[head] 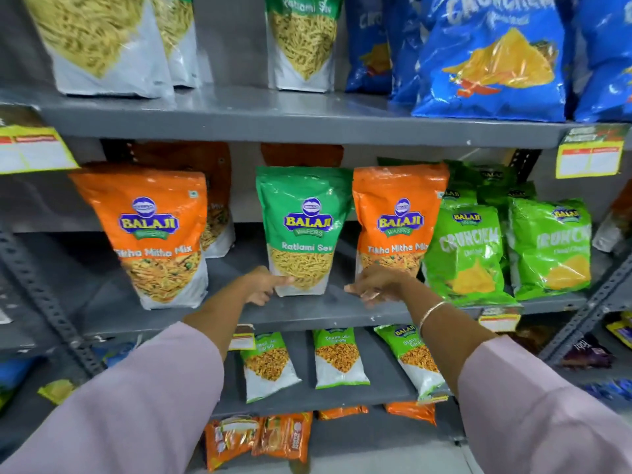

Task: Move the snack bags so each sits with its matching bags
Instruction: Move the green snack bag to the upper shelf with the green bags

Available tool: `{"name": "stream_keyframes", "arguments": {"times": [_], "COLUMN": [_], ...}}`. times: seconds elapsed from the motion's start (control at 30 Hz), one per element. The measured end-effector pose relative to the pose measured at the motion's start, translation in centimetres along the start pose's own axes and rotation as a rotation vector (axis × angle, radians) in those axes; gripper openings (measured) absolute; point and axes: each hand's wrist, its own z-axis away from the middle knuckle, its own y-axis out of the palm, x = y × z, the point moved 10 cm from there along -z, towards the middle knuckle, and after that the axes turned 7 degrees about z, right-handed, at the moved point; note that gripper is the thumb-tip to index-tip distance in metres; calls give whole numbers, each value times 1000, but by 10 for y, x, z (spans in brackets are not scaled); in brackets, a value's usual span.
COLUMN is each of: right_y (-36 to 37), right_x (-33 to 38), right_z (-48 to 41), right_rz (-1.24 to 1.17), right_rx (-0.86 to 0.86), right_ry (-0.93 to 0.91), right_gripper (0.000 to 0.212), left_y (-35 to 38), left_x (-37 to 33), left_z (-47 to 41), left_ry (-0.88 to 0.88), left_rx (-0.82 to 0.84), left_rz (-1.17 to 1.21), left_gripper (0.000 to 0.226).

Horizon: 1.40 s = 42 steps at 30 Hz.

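— Reaching both hands toward green Ratlami Sev bag (301, 230), upright on middle shelf (307, 311) between two orange Tikha Mitha Mix bags (398, 227).

— Left hand (265, 285) touching its lower corner, possibly pinching; hard to tell. Right hand (376, 285) loose, holding nothing.

— Risk: toppling orange neighbour while pulling, given such tight spacing.

Grey metal shelving (219, 114) is seen filling the frame, boards stacked in tiers. Perforated angle uprights (51, 302) are set at left and right edges. Yellow price tags (590, 155) are clipped to the upper board. Pale floor (393, 456) is glimpsed at bottom centre. Lighting is even.
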Motion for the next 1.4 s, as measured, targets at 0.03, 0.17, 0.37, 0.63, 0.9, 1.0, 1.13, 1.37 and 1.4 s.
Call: {"name": "stream_keyframes", "arguments": {"times": [0.03, 0.17, 0.37, 0.63, 0.9, 1.0, 1.13, 1.37, 1.4], "right_y": [6, 15, 11, 20, 33, 44, 59, 71, 70], "right_x": [8, 23, 31, 45, 54, 61, 69, 81, 81], "right_z": [-7, -38, -70, -78, -63, -52, -32, 25, 35], "right_rz": [-39, -49, -197, -515, -473, -453, -446, -440, -433], "right_rx": [-14, -129, -335, -344, -335, -324, -332, -371, -382], "right_ry": [-27, -100, -200, -287, -282, -290, -312, -338, -347], "right_gripper": [21, 96, 104, 72, 80, 83, 87, 83, 82], "left_y": [-10, -30, -30, -23, -38, -49, -62, -71, -70], "left_x": [0, -6, -17, -22, -10, 0, 8, 6, 5], "left_z": [-2, -18, -37, -35, -9, 4, 29, 88, 98], "left_ry": [25, 152, 261, 351, 365, 361, 393, 443, 455], "left_rx": [-53, -148, -112, -137, -160, -192, -214, -226, -227], "left_rz": [13, 31, 66, 166, 182, 169, 158, 112, 119], "left_gripper": [74, 87, 89, 58, 54, 58, 55, 54, 54]}}
